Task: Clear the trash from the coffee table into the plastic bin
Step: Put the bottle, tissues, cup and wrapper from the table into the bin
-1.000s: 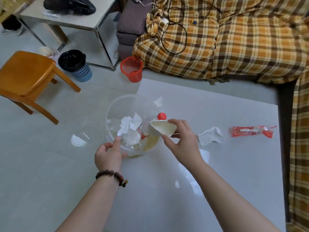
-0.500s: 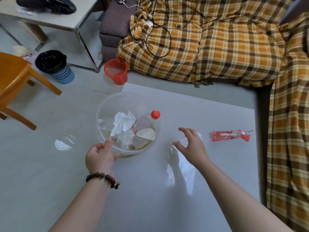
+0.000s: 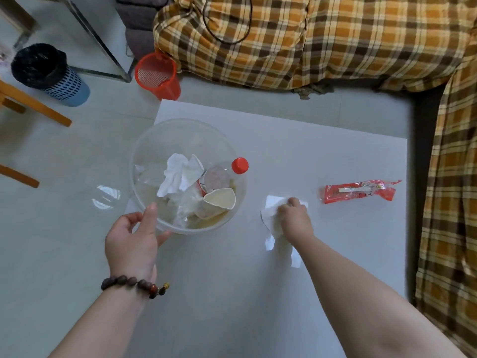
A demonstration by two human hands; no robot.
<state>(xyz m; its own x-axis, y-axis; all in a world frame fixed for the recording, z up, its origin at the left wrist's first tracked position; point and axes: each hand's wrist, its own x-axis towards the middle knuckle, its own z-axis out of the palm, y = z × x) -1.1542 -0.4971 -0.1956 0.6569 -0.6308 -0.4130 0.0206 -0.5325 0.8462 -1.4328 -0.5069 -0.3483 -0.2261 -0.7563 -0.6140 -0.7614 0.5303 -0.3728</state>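
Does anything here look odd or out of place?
Mostly ordinary mess. The clear bin is held at its rim by the left hand, off the table's left edge, already holding tissues, a squashed cup and a bottle. Left on the table: a tissue under the right hand and a red wrapper.

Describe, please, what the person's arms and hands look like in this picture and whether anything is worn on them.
Both forearms are bare, with no sleeves in view. The left hand has a bracelet round its wrist, made of dark brown round beads, with one reddish bead and a small gold-coloured piece at one end. The right hand shows no ring, watch or glove. Both hands are ungloved.
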